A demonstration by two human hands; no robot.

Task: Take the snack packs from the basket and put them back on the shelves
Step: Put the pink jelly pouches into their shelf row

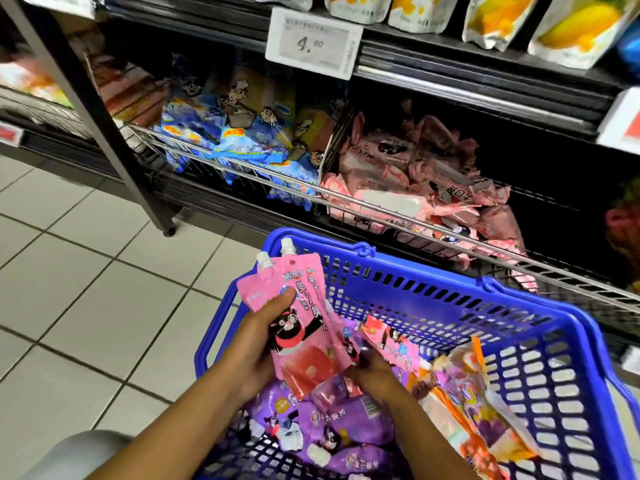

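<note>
Two pink spouted snack packs (298, 323) are being gripped by the left hand (258, 344), its thumb lying across their printed fronts and its fingers curled behind them; the packs are being held upright above the near left corner of the blue basket (433, 282), white spouts pointing up and away from the person. Just beside them, to the right, another pink pack (391, 341) is lying tilted on the pile inside the basket, and the right hand (372, 374) is being kept low against its near end, partly hidden by the held packs, so whether it is grasping anything cannot be told. Purple packs (325, 427) are lying in the basket under both forearms, and orange packs (474, 403) are leaning along the basket's right wall. Beyond the basket's far rim, a wire-fronted shelf (346, 197) is being filled on the left by blue packs (239, 147) and on the right by pale pink packs (408, 181), well apart from both hands. A price tag (313, 43) reading 4.60 is hanging from the shelf edge above, with yellow fruit pouches (575, 26) standing higher still.
</note>
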